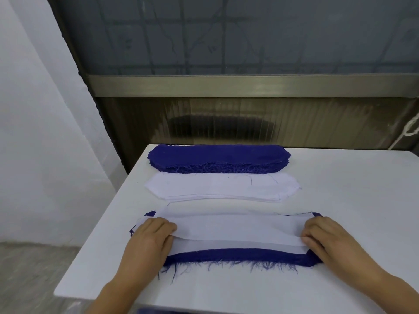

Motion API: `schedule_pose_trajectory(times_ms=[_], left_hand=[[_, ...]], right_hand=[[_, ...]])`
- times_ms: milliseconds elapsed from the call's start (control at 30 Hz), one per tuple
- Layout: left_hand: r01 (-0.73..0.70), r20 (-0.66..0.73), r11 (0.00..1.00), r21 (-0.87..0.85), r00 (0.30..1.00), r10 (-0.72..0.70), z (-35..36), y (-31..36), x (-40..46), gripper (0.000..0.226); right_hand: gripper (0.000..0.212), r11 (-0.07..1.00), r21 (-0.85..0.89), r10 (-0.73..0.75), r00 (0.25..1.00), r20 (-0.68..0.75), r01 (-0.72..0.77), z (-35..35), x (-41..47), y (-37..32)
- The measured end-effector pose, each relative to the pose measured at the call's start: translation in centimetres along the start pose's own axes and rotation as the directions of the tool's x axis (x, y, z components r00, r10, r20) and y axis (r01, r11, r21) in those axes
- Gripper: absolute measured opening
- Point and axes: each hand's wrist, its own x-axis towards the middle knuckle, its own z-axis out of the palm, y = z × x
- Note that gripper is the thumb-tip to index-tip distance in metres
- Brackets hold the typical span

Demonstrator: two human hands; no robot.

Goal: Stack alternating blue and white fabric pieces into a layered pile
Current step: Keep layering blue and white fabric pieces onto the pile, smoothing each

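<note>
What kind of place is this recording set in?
Probably a small sewing or garment workshop: on a plain white table lie a stack of cut blue fabric pieces and a stack of white pieces, and behind it stands a wall with a ribbed translucent panel.

Both hands, left point(149, 236) and right point(326, 236), palms down, fingers curled.

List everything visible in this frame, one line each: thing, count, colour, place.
blue fabric stack: one, dark blue, far end of table.
white fabric stack: one, white, middle, apart from the blue stack.
layered pile: one, blue and white, nearest; frayed blue edge showing.
top white piece: one, white, on the pile.
table: one, white.
window: one, grey, behind the table.
left hand: grips the piece's left end.
right hand: grips its right end.
</note>
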Motion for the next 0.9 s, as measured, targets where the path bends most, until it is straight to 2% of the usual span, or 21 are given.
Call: schedule_pose_trajectory(times_ms=[67,167,233,333,400,500,567,667,767,800,833,900], left_hand=[[0.014,0.024,1.000,-0.021,1.000,-0.014,-0.2,0.0,0.1,0.024],[0.010,0.047,1.000,-0.024,0.999,-0.009,-0.6,0.3,0.2,0.013],[-0.006,0.041,1.000,-0.021,0.999,0.006,-0.7,0.4,0.2,0.011],[0.020,0.022,0.999,-0.040,1.000,-0.019,-0.6,0.6,-0.1,0.015],[0.025,-0.004,0.999,-0.037,1.000,-0.025,-0.5,0.7,-0.2,0.010],[0.030,-0.002,0.998,-0.061,1.000,-0.030,0.0,0.4,-0.4,0.012],[0.056,0.032,0.994,-0.095,0.998,-0.053,0.2,0.2,-0.6,0.023],[0.066,0.051,0.994,-0.085,0.997,-0.062,0.4,-0.1,-1.0,0.029],[0.029,0.027,0.996,-0.084,0.999,-0.027,0.5,-0.1,-0.9,0.018],[0.029,0.017,0.996,-0.086,0.999,-0.027,0.5,0.0,-0.8,0.014],[0.033,0.011,0.996,-0.087,0.999,-0.033,0.5,0.0,-0.9,0.013],[0.061,-0.002,0.994,-0.089,0.998,-0.062,0.7,0.1,-1.0,0.013]], right_hand=[[0.005,0.999,0.028,0.018,1.000,0.014,-0.019,-0.1,-0.4,0.1],[0.027,0.994,0.084,0.057,0.993,0.106,-0.066,-0.4,-0.8,-0.2],[0.026,0.997,0.071,0.027,0.993,0.112,-0.036,-0.5,-0.8,-0.5],[0.010,0.999,0.040,-0.008,1.000,0.030,0.007,-0.1,-0.5,-0.4],[0.003,0.999,-0.002,-0.043,0.998,-0.034,0.043,0.1,-0.4,-0.4],[0.028,0.998,-0.060,-0.028,0.996,-0.087,0.023,0.3,-0.3,-0.5],[0.036,0.997,-0.071,0.001,0.994,-0.110,-0.009,0.3,-0.3,-0.7],[0.035,0.998,-0.050,0.034,0.994,-0.100,-0.039,0.8,-0.8,-0.8],[0.021,0.995,-0.062,0.070,0.994,-0.082,-0.075,1.3,-1.2,-0.5],[0.026,0.994,-0.077,0.074,0.994,-0.075,-0.079,1.5,-1.2,-0.2],[0.032,0.994,-0.084,0.062,0.996,-0.064,-0.068,1.7,-1.2,0.0],[0.021,0.993,-0.117,-0.014,0.995,-0.094,0.002,1.7,-0.7,-0.1]])
